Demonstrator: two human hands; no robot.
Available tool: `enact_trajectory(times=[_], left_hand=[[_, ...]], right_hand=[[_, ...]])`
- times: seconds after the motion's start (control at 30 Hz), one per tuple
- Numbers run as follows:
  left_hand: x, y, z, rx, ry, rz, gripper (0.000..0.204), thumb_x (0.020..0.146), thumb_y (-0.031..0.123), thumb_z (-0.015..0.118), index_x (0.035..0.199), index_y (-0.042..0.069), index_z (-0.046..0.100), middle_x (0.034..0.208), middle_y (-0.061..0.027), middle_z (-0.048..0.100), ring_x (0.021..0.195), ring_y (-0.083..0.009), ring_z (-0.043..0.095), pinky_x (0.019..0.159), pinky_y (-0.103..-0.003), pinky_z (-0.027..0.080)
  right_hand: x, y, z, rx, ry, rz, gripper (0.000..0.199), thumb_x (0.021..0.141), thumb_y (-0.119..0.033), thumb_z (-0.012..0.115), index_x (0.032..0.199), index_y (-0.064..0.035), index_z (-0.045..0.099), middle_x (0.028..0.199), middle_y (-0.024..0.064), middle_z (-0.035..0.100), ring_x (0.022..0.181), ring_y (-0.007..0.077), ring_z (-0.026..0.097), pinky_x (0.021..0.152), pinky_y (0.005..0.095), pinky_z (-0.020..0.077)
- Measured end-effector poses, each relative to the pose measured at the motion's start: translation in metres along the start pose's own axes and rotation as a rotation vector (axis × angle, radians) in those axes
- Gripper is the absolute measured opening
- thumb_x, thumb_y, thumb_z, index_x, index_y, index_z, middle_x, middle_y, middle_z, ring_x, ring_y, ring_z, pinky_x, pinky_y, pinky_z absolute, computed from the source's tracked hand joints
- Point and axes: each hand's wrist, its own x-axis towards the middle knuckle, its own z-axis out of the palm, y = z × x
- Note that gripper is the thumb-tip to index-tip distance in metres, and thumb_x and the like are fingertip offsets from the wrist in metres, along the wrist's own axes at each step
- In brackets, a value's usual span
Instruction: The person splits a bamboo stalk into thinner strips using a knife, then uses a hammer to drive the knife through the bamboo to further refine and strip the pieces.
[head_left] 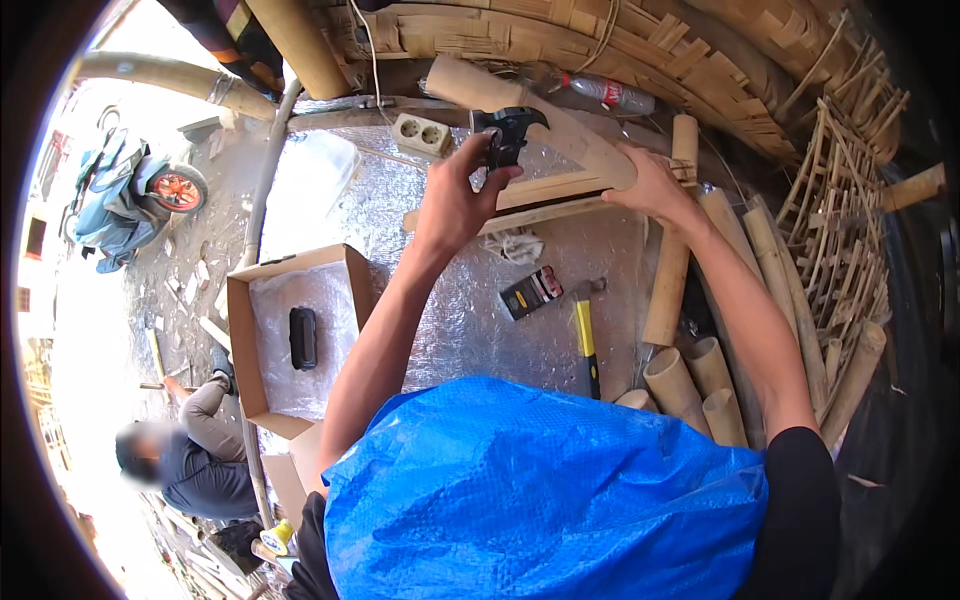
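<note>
My left hand [460,195] is closed around a small black hammer-like tool [513,132] with a curved claw, raised above the work surface. My right hand [652,185] grips the right corner of a light wooden frame [572,140], where a wide board and a narrow strip meet. Below the frame, a small black-and-red package [531,293] lies on the silvery foil mat [440,330]. Beside it rests a hammer [585,335] with a yellow and black handle. A crumpled whitish scrap [514,246] sits just under the frame's strip.
An open cardboard box [240,330] with a black tray-like piece [303,338] stands left. A white power strip [421,134] and plastic bottle [612,93] lie at the back. Bamboo poles [668,290] line the right. A person [205,460] crouches at far left, near a parked motorbike [125,195].
</note>
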Motion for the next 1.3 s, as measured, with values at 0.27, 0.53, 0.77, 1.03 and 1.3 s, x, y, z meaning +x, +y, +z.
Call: enact_trajectory(times=[0.27, 0.53, 0.77, 1.03, 1.3], left_hand=[[0.006, -0.002, -0.003, 0.073, -0.024, 0.091, 0.036, 0.089, 0.011, 0.076, 0.119, -0.001, 0.06, 0.102, -0.0161, 0.076, 0.1, -0.0262, 0.074, 0.082, -0.035, 0.058], [0.005, -0.013, -0.004, 0.067, -0.05, 0.165, 0.042, 0.088, 0.013, 0.077, 0.123, -0.003, 0.059, 0.101, -0.0186, 0.075, 0.095, -0.0287, 0.075, 0.078, -0.037, 0.058], [-0.003, -0.013, 0.0, -0.004, -0.062, 0.254, 0.037, 0.09, 0.013, 0.076, 0.121, -0.001, 0.062, 0.105, -0.0132, 0.076, 0.101, -0.0242, 0.074, 0.084, -0.036, 0.06], [0.001, -0.009, 0.004, -0.075, -0.08, 0.253, 0.034, 0.092, 0.012, 0.073, 0.122, 0.0, 0.062, 0.104, -0.0121, 0.075, 0.099, -0.0202, 0.073, 0.084, -0.037, 0.061], [0.01, -0.006, 0.016, -0.076, -0.086, 0.289, 0.036, 0.091, 0.011, 0.073, 0.118, -0.006, 0.058, 0.101, -0.0197, 0.074, 0.097, -0.0279, 0.074, 0.085, -0.039, 0.061]], right_hand=[[0.014, 0.026, 0.016, -0.247, 0.01, -0.11, 0.09, 0.068, -0.041, 0.088, 0.14, -0.0033, 0.051, 0.129, 0.0235, 0.061, 0.12, 0.0414, 0.057, 0.104, 0.0461, 0.0407], [0.009, 0.012, -0.003, -0.31, -0.15, -0.139, 0.084, 0.067, -0.045, 0.089, 0.133, -0.0033, 0.056, 0.122, 0.0231, 0.065, 0.116, 0.0419, 0.06, 0.097, 0.0501, 0.0451], [-0.042, 0.0, -0.007, -0.336, -0.08, -0.048, 0.079, 0.067, -0.046, 0.088, 0.126, -0.0021, 0.059, 0.104, 0.0259, 0.069, 0.103, 0.0468, 0.064, 0.091, 0.0495, 0.0499], [-0.057, -0.005, -0.006, -0.298, -0.015, 0.031, 0.074, 0.072, -0.047, 0.085, 0.128, -0.0063, 0.057, 0.104, 0.0283, 0.068, 0.102, 0.0474, 0.064, 0.088, 0.0517, 0.051], [-0.049, 0.013, -0.002, -0.295, 0.077, 0.043, 0.073, 0.07, -0.044, 0.088, 0.123, -0.0045, 0.058, 0.091, 0.0266, 0.069, 0.094, 0.0469, 0.066, 0.08, 0.0497, 0.0522]])
